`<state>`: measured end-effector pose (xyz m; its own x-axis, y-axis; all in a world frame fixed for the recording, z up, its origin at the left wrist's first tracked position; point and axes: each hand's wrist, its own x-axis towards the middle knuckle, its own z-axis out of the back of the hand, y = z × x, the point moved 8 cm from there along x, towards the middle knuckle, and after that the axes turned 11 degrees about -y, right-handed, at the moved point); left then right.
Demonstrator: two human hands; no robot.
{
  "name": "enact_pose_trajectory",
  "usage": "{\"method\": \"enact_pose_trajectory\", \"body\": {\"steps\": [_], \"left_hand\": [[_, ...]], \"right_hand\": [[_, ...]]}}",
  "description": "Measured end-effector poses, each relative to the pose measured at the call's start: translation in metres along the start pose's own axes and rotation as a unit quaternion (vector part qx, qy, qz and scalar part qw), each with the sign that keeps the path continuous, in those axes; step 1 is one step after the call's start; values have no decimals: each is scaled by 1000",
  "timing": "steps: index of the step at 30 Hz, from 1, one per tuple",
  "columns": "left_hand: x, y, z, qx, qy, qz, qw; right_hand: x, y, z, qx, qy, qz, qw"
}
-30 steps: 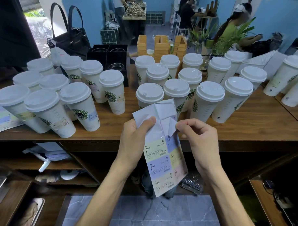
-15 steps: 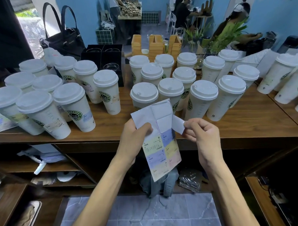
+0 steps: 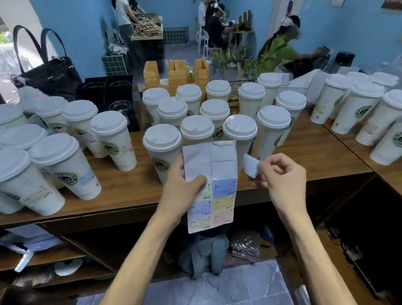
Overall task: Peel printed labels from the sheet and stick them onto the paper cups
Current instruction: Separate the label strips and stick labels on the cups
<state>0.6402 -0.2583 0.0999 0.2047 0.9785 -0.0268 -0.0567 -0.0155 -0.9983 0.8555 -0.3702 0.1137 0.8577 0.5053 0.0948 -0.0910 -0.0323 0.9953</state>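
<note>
- Wood-grain brown counter, smooth and a bit glossy, runs across the view and turns a corner on the right; open shelves sit under it with loose paper and plastic bits.
- Paper cups everywhere: tall, tapered, matte white, each with a round domed plastic lid and a green circular logo. One cluster stands dead centre, another on the left, a third on the right wing of the counter.
- Some of the left-hand cups already wear small pastel rectangles, e.g. the cup near the front edge with a pale blue one on its side.
- Left hand grips the label sheet by its left edge, thumb pressed over the front, holding it upright just in front of the centre cups and above the counter edge.
- Top half of that sheet is bare, creased, shiny backing; the bottom half has a grid of blue, yellow, green and pink printed rectangles.
- Right hand pinches a single peeled label between thumb and curled fingers. It's a small rounded rectangle, blank side facing the camera, slightly curled, just beside the sheet but not touching it.
- Black tote bag with long looped handles sits at the back left, next to stacked tan wooden boxes.
- Grey marbled tile floor below.
</note>
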Motion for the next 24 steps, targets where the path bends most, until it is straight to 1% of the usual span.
{"method": "enact_pose_trajectory", "body": {"steps": [2,5,8,10,13,16,20,24], "left_hand": [[-1,3,-13,-17,27,8,999],[-4,9,-21,-41,42,28,998],[-8,18,-14,-73,39,54,995],[-9,22,3,-100,24,66,992],[-9,22,45,-137,-21,59,989],[-5,23,98,-146,-99,42,983],[-1,33,157,-117,-191,27,974],[11,62,191,-71,-243,51,966]], "right_hand": [[1,-4,4,-46,-7,33,998],[-1,-10,7,-70,7,59,996],[-4,-16,5,-45,24,38,998],[-7,-15,1,-28,31,29,999],[-13,-10,-16,-29,55,47,997],[-29,-4,-44,-44,103,71,991],[-64,5,-95,-58,181,113,975],[-93,5,-142,-56,225,131,964]]}}
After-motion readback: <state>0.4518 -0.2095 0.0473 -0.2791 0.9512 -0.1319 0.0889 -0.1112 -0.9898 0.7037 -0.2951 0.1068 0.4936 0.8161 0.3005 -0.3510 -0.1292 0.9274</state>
